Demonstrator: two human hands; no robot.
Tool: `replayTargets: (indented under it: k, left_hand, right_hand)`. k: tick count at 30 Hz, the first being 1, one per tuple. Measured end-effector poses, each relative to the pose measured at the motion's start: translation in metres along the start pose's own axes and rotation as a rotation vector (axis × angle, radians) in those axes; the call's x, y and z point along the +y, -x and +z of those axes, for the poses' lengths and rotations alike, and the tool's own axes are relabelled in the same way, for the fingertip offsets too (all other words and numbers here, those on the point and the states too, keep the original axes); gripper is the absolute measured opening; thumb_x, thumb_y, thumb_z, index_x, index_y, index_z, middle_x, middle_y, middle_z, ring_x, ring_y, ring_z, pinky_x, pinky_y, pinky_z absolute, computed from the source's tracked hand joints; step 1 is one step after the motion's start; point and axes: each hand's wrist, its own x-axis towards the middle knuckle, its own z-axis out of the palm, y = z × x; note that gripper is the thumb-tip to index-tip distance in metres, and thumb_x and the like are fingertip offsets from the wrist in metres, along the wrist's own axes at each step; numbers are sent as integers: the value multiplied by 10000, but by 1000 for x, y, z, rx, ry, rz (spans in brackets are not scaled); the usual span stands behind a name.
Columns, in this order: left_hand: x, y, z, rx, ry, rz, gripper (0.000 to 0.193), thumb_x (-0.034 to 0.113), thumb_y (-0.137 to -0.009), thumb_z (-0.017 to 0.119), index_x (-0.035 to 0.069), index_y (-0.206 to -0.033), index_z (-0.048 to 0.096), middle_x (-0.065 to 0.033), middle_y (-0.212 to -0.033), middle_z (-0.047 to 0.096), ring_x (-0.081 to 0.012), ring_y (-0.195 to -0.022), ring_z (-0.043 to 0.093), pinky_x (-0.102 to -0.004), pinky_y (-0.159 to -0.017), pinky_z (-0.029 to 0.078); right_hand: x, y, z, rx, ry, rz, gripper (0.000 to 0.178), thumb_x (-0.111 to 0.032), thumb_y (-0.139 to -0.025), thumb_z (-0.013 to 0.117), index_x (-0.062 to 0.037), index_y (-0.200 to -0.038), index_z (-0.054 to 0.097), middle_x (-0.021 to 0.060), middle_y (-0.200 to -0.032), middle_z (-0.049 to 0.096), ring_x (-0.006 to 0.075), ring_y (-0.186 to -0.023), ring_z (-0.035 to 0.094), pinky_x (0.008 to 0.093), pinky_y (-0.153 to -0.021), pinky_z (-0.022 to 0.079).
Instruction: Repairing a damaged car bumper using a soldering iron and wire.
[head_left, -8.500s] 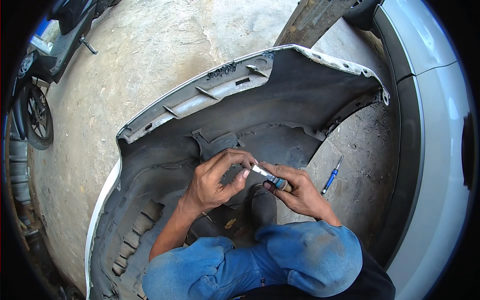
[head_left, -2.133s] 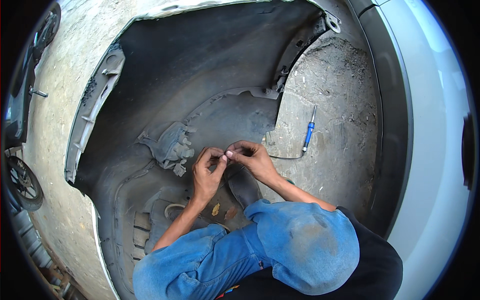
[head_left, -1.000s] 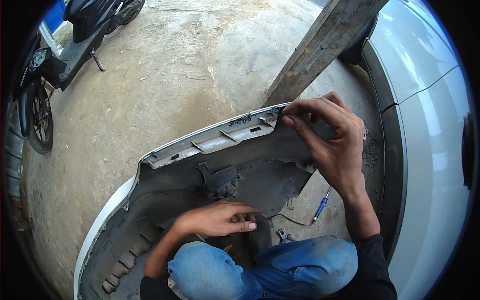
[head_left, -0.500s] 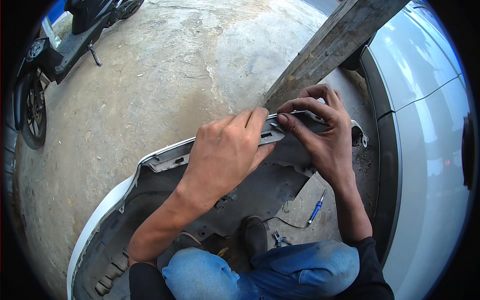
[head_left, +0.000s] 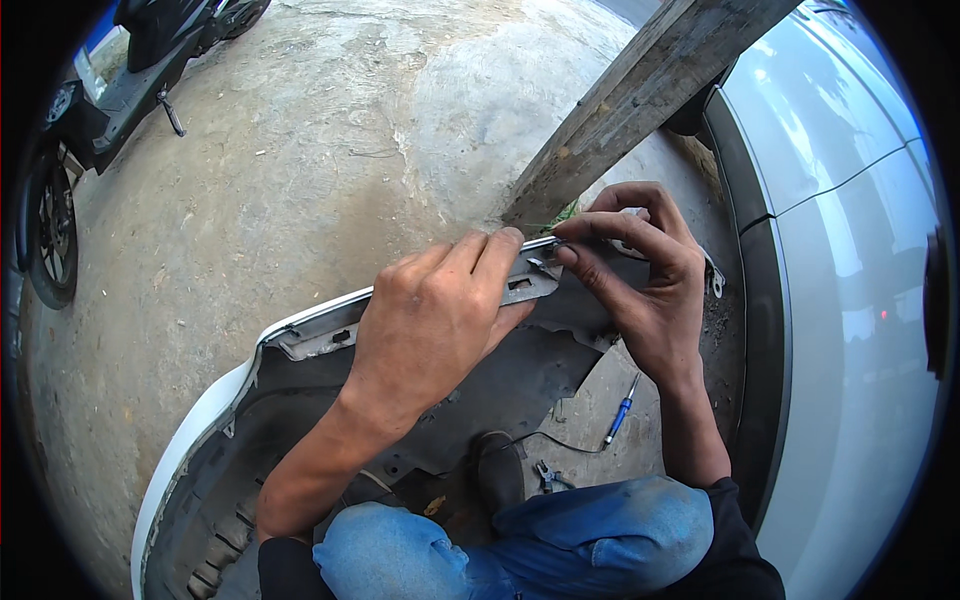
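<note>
Bumper (head_left: 520, 370) slanting from near left to far right, both hands at the far-right stretch of its edge

The dark inner side of the shell is facing the person, and its white rim (head_left: 330, 308) is running as one long, bowed line from near left to far right. The left hand (head_left: 430, 310) is grasping that edge crosswise: its fingers are bending over the far side while the thumb is showing on the near side, beside a pale slotted flange (head_left: 532, 285).

The right hand (head_left: 655, 265) is meeting the same edge farther right. Its thumb and forefinger are standing almost tip to tip and pointing left, so the flange's right end is lying just left of them, and the long axis is leading from those tips toward the left hand. The left hand is sitting closer, being clasped about the edge; whether the right fingertips are touching it, or pinching something thin, I cannot tell. The remaining right fingers are curving loosely above.

On the near side, a blue-handled tool (head_left: 618, 422) is lying on the floor, its dark cord (head_left: 562, 441) trailing left toward a shoe (head_left: 497, 475), with pliers (head_left: 546, 477) lying nearer. A weathered post (head_left: 640, 110) is leaning just beyond the hands, and a pale car (head_left: 850, 270) is standing to the right.
</note>
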Motion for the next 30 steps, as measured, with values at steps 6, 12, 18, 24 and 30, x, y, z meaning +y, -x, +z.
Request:
replayTargets:
  k: [6, 12, 18, 24, 30]
  left_hand:
    - [1, 0, 0, -8, 2, -6, 579, 212, -756, 880, 31, -1259, 658, -133, -1116, 739, -299, -976, 742, -392, -825, 595]
    - [3, 1, -1, -4, 4, -8, 568, 207, -754, 878, 26, -1247, 663, -135, -1114, 737, -306, -984, 739, -399, -825, 590]
    - [4, 1, -1, 10, 1, 1, 555, 210, -754, 877, 25, -1234, 668, -138, -1117, 735, -313, -984, 737, -404, -825, 588]
    - [4, -1, 1, 4, -11, 0, 557, 210, -754, 874, 24, -1233, 662, -137, -1114, 735, -315, -984, 736, -406, -824, 587]
    - [3, 2, -1, 4, -2, -5, 559, 207, -751, 873, 25, -1233, 655, -135, -1103, 734, -318, -966, 732, -412, -816, 583]
  right_hand:
    - [3, 3, -7, 35, 12, -27, 236, -93, -772, 885, -133, -999, 832, 52, -1043, 671, 213, -1032, 627, 365, -860, 554]
    - [3, 4, -11, -14, 182, -167, 254, -31, -770, 879, -91, -1009, 821, 55, -1081, 671, 166, -998, 662, 326, -852, 544]
    - [6, 3, -2, -26, 105, -125, 240, -92, -769, 887, -118, -998, 823, 52, -1044, 667, 204, -1018, 630, 360, -856, 542]
    - [10, 2, -1, -8, 61, -91, 226, -159, -776, 891, -142, -990, 821, 48, -1017, 671, 241, -1005, 601, 402, -905, 493]
    - [8, 1, 3, -9, 77, -99, 219, -161, -779, 885, -133, -985, 814, 58, -1016, 670, 247, -1006, 606, 411, -929, 476]
